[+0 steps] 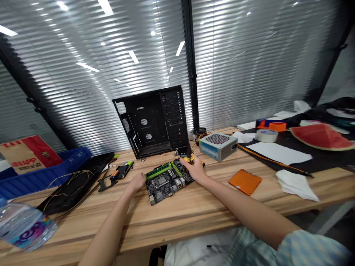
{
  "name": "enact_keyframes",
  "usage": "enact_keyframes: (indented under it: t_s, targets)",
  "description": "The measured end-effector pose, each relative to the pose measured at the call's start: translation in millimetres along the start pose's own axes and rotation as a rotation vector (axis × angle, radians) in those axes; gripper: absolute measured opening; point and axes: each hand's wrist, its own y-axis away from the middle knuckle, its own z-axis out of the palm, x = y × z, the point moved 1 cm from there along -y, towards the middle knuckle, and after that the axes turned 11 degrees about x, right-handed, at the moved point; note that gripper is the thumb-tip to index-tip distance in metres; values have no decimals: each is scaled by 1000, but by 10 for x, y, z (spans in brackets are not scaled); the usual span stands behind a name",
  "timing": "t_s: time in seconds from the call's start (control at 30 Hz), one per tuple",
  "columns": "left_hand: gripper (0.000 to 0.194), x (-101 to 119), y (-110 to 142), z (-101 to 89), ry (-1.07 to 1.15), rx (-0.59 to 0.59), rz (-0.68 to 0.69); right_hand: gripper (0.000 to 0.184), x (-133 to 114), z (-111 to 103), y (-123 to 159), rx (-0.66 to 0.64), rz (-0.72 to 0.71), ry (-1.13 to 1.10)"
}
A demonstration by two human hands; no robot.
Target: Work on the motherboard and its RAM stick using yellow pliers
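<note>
Clock positions are read from the motherboard (166,184), 12 pointing away from me. The board lies on the wooden table (166,229) between my hands, its green slots (159,171) along the far side.

My left hand (138,181) is at 9 o'clock, fingertips at the board's edge; I cannot tell whether they pinch it or merely rest there. My right hand (194,169), at 2 o'clock, is closed around a yellow-and-black tool (189,159) at the board's far corner.

Surrounding items: open black computer case (152,111), 12 o'clock; power supply (218,147), 2 o'clock, beyond my right hand; flat orange part (245,181), 3 o'clock; water bottle (26,225), 8 o'clock.
</note>
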Motion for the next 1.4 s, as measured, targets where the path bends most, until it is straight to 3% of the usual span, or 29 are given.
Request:
enact_keyframes:
  t_s: [0.6,1.4]
  targets:
    - [43,78,61,-91,149,10,-168,37,-1,6,3,-4,-7,-16]
    - [44,65,39,35,58,55,-178,41,-12,13,1,-20,15,-30]
